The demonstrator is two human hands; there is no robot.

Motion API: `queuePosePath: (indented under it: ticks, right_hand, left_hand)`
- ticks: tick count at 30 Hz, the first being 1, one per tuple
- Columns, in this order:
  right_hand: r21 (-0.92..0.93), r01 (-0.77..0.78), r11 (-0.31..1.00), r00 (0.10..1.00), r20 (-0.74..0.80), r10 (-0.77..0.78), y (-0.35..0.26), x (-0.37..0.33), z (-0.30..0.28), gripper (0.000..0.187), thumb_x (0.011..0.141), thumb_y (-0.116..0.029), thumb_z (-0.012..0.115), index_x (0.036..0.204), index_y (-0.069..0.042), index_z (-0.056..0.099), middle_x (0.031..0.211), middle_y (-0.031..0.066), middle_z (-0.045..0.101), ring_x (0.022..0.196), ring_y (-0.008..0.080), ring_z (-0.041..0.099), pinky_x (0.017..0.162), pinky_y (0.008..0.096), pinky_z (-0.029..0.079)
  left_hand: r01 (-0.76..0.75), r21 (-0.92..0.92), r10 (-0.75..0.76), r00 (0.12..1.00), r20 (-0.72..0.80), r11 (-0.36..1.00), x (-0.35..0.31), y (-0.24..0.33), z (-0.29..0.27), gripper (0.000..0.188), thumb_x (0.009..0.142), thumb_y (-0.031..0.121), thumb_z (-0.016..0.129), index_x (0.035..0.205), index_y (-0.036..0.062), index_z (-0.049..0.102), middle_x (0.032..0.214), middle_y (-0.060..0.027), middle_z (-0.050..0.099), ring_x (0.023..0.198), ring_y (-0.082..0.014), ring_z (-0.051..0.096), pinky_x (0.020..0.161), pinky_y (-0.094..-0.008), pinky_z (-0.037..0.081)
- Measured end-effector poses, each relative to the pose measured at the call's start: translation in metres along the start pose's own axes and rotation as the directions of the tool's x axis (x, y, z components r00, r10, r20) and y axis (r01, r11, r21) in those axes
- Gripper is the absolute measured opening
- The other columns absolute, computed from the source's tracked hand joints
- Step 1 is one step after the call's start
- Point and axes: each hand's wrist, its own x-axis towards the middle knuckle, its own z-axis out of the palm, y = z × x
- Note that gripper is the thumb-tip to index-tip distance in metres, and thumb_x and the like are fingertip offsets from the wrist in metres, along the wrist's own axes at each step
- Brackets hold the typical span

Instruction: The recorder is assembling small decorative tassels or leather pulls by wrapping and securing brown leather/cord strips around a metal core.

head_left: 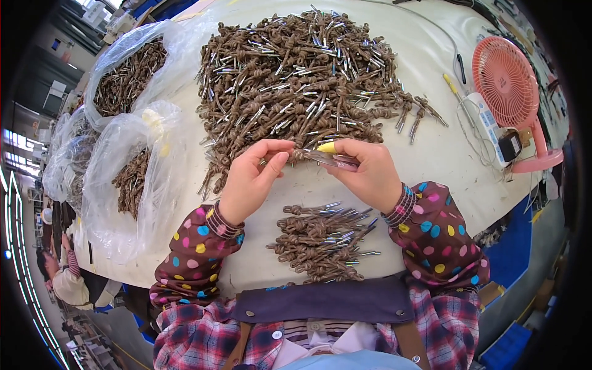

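Observation:
My left hand (250, 179) pinches a brown knotted cord (297, 154) between thumb and forefinger. In my right hand (375, 176) is a pair of thread snips (336, 160), its blades against or very near that cord's knot. Something yellow shows at the right forefinger; whether it is a wrap or part of the snips I cannot tell. Just beyond both hands spreads a large heap of brown knotted cords (290, 80) with shiny metal tips. A smaller pile of the same cords (320, 240) lies between my forearms, close to my body.
Clear plastic bags (102, 166) holding more cords stand at the left. On the right are a pink fan (507, 74), a white power strip (485, 123) with a black adapter (510, 145), a yellow-handled tool (451, 83) and a black pen (461, 68). Another person (69, 283) sits far left.

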Motion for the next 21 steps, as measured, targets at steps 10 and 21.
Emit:
queuePosePath:
  ticks: [10,21]
  right_hand:
    - [-0.058,-0.178,0.982,0.982,0.056,0.181,0.0,0.002,0.001,0.02,0.081,-0.02,0.068,0.081,-0.001,0.067,0.06,0.0151,0.057,0.051,0.0266,0.055,0.051,0.0334,0.042]
    - [0.079,-0.282,0.956,0.949,0.172,0.265,-0.005,0.002,0.004,0.027,0.084,-0.025,0.067,0.077,0.001,0.065,0.054,0.0087,0.053,0.048,0.0192,0.047,0.05,0.0298,0.04]
  left_hand:
    - [-0.479,0.875,0.741,0.613,0.273,0.075,0.001,-0.003,0.01,0.033,0.069,0.005,0.076,0.101,0.0099,0.067,0.097,-0.0032,0.062,0.082,-0.0219,0.057,0.072,-0.0331,0.047]
    - [-0.535,0.82,0.749,0.625,0.221,0.204,0.008,-0.008,0.011,0.011,0.078,0.003,0.069,0.088,0.0047,0.064,0.079,-0.0021,0.064,0.076,-0.0207,0.061,0.073,-0.0322,0.049]
